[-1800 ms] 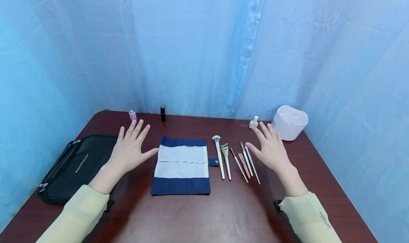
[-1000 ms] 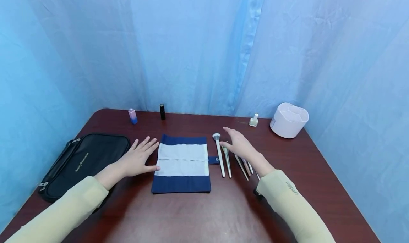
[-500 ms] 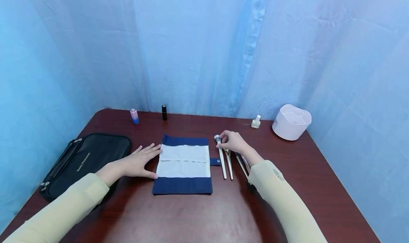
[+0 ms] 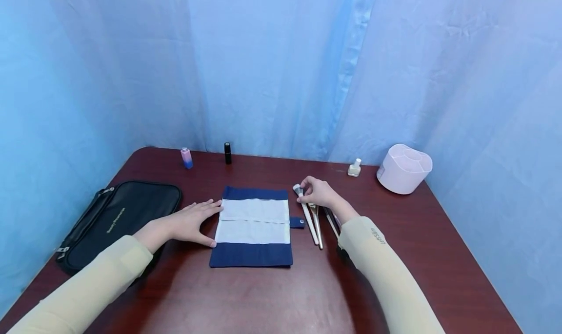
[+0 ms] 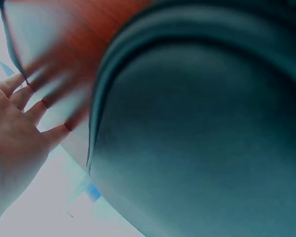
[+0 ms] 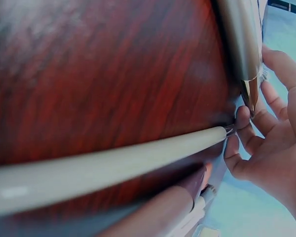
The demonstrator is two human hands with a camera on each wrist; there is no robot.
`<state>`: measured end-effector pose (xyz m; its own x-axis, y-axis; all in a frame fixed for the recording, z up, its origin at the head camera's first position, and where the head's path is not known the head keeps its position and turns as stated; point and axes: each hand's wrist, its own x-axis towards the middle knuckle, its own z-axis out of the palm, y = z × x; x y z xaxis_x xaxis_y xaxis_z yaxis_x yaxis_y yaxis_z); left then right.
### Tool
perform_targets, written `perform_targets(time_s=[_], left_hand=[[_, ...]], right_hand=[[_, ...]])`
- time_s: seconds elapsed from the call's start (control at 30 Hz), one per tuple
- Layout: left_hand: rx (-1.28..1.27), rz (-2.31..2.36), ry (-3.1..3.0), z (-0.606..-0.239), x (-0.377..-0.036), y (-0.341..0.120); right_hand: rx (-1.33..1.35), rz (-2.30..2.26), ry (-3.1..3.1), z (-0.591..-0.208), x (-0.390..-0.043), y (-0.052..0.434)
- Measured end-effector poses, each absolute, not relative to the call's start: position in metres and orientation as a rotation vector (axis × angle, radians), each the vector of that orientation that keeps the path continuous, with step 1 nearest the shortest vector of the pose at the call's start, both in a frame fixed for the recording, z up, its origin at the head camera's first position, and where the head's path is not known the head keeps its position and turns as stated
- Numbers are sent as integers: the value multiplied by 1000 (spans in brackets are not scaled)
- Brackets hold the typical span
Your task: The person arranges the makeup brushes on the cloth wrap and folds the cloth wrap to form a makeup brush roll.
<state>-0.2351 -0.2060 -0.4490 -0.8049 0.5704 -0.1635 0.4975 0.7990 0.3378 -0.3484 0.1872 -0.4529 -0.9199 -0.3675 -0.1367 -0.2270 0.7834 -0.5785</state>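
My right hand (image 4: 322, 193) pinches a white-handled makeup brush (image 4: 310, 222) just below its bristles, at the right of the fabric roll. Beside it lies a brush with a gold ferrule (image 4: 318, 229), and more thin brushes (image 4: 331, 222) are partly hidden under my right wrist. At the roll's left edge my left hand (image 4: 189, 224) rests with fingers spread and thumb out. The navy and white brush roll (image 4: 252, 256) lies unfolded, its snap tab (image 4: 297, 222) pointing right. In the right wrist view, a pale brush handle (image 6: 113, 165) crosses close to the camera.
A black zippered case (image 4: 131, 222) lies at the left. Along the back stand a pink-and-blue bottle (image 4: 186, 158), a black tube (image 4: 228, 153), a small white-capped bottle (image 4: 354, 168) and a white divided holder (image 4: 401, 173). Blue curtains hang behind the table.
My right hand has come left from above the brushes to the white-handled brush, whose lower end has swung right. My left hand has moved down and right to the roll's edge.
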Motion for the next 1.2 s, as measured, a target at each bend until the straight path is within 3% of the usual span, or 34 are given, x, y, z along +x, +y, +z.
perform_targets(time_s=[0.5,0.97,1.2], left_hand=[[832,437,2751,-451,-235,-206],[790,418,2774,-452,-232,-205],[763,423,2770,-449,-226,-202]], right_hand=[[-485,-949,2709,-447,-347,180],[-568,-1343,2700,-394,-324,160],[-661,-1596,2600,-385,-319,145]])
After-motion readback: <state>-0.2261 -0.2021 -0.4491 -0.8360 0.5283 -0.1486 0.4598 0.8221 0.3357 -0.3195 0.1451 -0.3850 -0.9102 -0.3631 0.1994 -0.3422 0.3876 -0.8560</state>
